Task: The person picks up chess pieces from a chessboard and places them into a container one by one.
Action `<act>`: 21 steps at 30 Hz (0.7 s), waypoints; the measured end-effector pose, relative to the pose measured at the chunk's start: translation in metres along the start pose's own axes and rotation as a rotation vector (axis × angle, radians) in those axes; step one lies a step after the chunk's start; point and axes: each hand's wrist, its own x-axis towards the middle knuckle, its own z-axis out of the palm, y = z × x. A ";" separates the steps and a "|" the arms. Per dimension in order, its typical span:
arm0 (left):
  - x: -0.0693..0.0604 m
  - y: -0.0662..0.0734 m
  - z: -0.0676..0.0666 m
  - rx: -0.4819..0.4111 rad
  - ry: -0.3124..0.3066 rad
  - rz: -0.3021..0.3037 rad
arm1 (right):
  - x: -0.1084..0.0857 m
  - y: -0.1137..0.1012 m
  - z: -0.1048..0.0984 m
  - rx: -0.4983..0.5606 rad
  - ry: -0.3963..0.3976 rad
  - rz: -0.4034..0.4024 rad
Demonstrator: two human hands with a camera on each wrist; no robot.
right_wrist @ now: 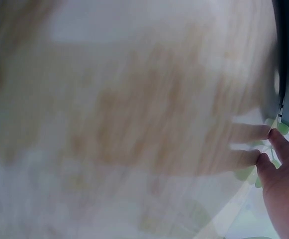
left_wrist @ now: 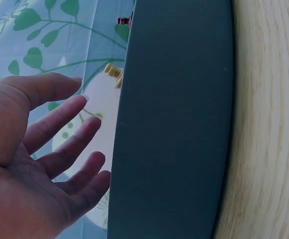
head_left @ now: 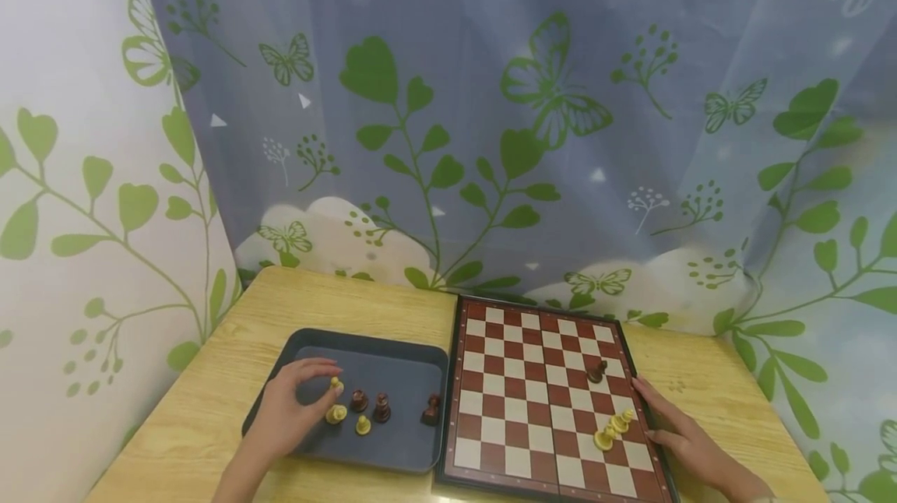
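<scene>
My left hand [head_left: 290,406] hovers over the left part of a dark grey tray [head_left: 413,456]. In the left wrist view its fingers are loosely bent, with nothing between thumb and fingertips. A yellow chess piece [head_left: 336,384] shows by the thumb, partly hidden; another yellow piece [head_left: 336,414] is just below it. Also in the tray are a yellow pawn [head_left: 362,426] and dark chess pieces [head_left: 381,408]. My right hand [head_left: 690,444] rests its fingers against the right edge of a red-and-white chessboard [head_left: 504,409]. Its fingers look fairly straight in the right wrist view.
On the board's right half lie a dark chess piece [head_left: 597,371] and yellow chess pieces [head_left: 604,438]. Tray and board stand side by side on a wooden table [head_left: 182,402]. A patterned curtain [head_left: 448,98] hangs behind the table.
</scene>
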 end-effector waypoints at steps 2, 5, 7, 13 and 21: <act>0.000 0.001 0.001 -0.009 0.002 0.006 | 0.000 0.001 0.000 -0.003 -0.001 -0.001; 0.001 0.002 0.002 -0.014 0.005 0.004 | 0.000 0.001 -0.001 -0.026 0.005 0.006; 0.001 0.003 0.004 -0.021 0.005 -0.006 | 0.000 0.001 -0.002 -0.045 0.009 0.018; -0.001 0.006 0.011 -0.076 0.008 -0.026 | 0.001 -0.002 -0.002 -0.086 0.018 0.027; 0.004 0.020 0.021 -0.134 -0.024 0.021 | 0.000 -0.005 0.000 -0.093 0.031 -0.004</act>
